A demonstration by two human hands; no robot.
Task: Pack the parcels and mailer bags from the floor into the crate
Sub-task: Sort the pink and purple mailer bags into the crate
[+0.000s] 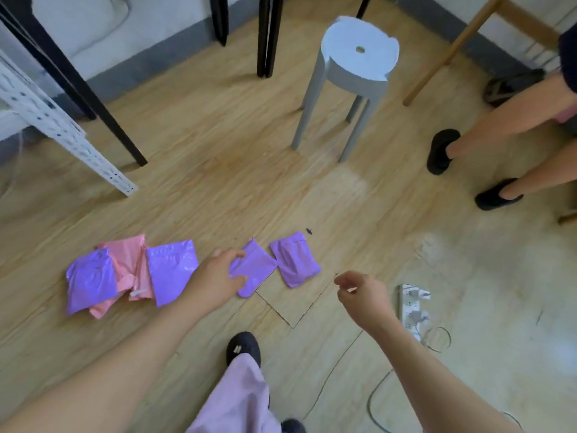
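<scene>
The floor point(218, 189) has a light wood pattern. It is paler and worn toward the right of the frame, with thin cut lines near the lower centre. The mailer bags lie on it in a row at the middle left. First comes a heap of three: a purple bag point(90, 279), a pink bag point(128, 260) partly under it, and a second purple bag point(171, 270) overlapping the pink one. Right of them, apart, lie a third purple bag point(256, 267) and a fourth purple bag point(295, 259) just beside it.

The left hand point(215, 279) is over the left edge of the third purple bag with its fingers spread apart; whether it touches the bag I cannot tell. The right hand point(363, 292), right of centre, has loosely curled fingers and holds nothing.

A pale grey stool point(359, 57) stands at upper centre. Black table legs point(268, 35) and a white perforated rack leg point(62, 126) are at upper left, before a wall with grey skirting point(156, 51). A white power strip point(412, 310) lies beside the right hand. Another person's black shoes point(440, 151) are at the right edge.
</scene>
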